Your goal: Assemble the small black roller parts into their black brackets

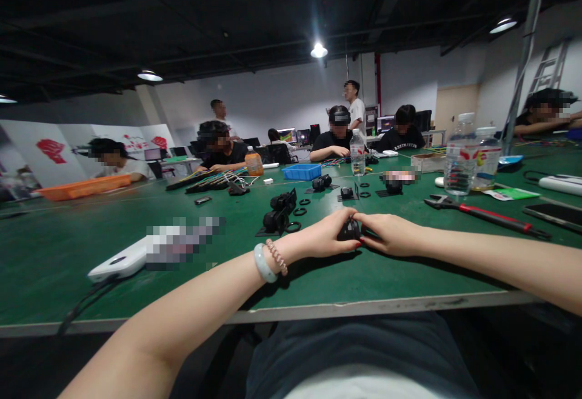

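Both of my hands meet over the green table, around a small black rounded part whose exact kind I cannot make out. My left hand, with a pale bangle and a coiled band at its wrist, wraps its fingers and thumb about the part. From the other side my right hand pinches it with the fingertips. Beyond my left hand lie black round parts with flat plates and several loose black rings. More such parts sit farther back.
An adjustable wrench with a red-and-black handle lies right of my hands, near plastic bottles and a phone. A white device with a cable lies at left. Farther off are a blue tray, an orange tray, wires and seated people.
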A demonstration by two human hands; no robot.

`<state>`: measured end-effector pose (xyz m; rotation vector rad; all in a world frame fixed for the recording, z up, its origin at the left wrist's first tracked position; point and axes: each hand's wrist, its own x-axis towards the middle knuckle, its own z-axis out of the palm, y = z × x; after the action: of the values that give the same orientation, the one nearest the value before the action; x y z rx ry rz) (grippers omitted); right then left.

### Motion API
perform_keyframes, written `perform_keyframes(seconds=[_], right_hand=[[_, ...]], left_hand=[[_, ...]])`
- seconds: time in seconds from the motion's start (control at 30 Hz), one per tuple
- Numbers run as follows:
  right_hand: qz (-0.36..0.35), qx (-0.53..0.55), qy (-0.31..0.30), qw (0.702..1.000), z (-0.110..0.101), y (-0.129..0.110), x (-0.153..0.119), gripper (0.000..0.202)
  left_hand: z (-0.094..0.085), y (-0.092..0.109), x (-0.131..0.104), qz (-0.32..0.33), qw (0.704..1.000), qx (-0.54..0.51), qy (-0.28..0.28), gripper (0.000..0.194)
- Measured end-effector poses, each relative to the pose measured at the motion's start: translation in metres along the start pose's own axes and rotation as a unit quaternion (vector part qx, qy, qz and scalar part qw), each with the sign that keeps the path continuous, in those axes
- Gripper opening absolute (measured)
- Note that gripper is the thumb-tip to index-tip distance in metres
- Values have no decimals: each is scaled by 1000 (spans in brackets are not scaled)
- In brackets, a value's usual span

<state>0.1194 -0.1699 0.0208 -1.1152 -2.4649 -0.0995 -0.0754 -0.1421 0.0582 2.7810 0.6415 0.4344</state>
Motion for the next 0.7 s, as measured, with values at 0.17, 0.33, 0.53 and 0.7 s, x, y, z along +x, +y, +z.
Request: perform_keyframes(seconds=[0.17, 0.33, 0.53, 0.7], right_hand=[[-1, -6, -1, 1000, 0, 1, 0, 45], [0, -15, -4, 1000, 1, 2, 0, 44], [-3, -13, -4, 1000, 2, 2, 0, 39], [-4, -14, -6, 1000, 2, 4, 2, 34]], left_hand=[[0, -1, 0, 0, 1000, 4, 1, 54], [1, -3, -1, -2, 1000, 9, 4, 58], [2, -4, -1, -3, 1000, 8, 6, 59], [1, -4, -1, -4, 1000, 6, 3, 59]])
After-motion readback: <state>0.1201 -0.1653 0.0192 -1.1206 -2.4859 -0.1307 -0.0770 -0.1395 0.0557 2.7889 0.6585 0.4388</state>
